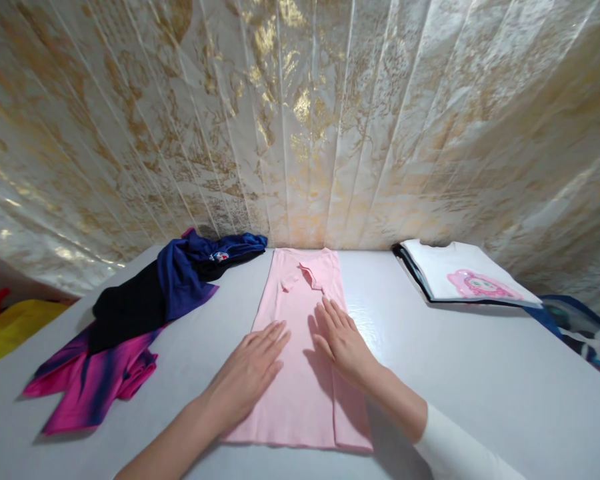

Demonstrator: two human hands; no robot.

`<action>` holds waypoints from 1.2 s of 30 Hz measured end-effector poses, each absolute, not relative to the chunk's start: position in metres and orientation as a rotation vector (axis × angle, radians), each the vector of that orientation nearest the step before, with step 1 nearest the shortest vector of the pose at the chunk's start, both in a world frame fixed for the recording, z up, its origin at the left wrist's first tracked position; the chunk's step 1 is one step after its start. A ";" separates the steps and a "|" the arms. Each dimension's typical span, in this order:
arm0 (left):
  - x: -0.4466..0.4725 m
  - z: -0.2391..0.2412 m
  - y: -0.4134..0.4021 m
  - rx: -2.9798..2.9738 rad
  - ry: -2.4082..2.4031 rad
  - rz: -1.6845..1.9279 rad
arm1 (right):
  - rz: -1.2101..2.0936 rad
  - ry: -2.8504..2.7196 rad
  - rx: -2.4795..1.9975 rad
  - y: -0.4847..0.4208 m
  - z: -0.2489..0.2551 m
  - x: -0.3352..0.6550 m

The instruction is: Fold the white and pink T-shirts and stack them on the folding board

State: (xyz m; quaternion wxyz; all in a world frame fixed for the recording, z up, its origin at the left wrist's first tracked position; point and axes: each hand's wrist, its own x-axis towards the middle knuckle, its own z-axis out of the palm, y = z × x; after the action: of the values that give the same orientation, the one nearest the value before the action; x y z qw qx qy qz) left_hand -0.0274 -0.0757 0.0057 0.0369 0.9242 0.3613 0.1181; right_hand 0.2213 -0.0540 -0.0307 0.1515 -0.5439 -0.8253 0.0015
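Note:
A pink shirt (300,407) lies flat on the white table, its sides folded inward into a long narrow shape. Both short sleeves show near its far end, turned in over the body. My left hand (255,367) rests on the shirt's left side with the fingers stretched out, holding nothing. On the right side, my right hand (344,340) is laid out flat, fingers extended over the folded-in edge and casting a shadow on the cloth. Whether its palm presses on the fabric I cannot tell.
Dark blue, black and pink garments (130,313) lie in a loose heap at the left. A stack of folded shirts (470,273), a white one on top, sits at the right. Yellow cloth (20,323) and a blue patterned bag (580,333) flank the table (195,387). A curtain (300,133) hangs behind.

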 end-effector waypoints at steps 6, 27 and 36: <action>-0.030 -0.024 -0.053 2.836 1.351 0.365 | 0.001 -2.350 -1.632 -0.044 -0.037 0.222; 0.019 0.010 -0.056 2.742 0.863 0.567 | 0.840 -2.397 -1.147 -0.123 0.035 0.268; 0.052 0.009 -0.067 2.665 0.512 0.536 | 0.824 -2.341 -1.232 -0.128 0.020 0.276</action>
State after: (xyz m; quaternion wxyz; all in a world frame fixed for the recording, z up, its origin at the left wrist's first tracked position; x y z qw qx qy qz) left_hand 0.0521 -0.0666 0.0093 0.1866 0.9465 0.1820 0.1902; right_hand 0.2764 -0.1284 0.0198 0.1845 -0.4371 -0.8303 0.2923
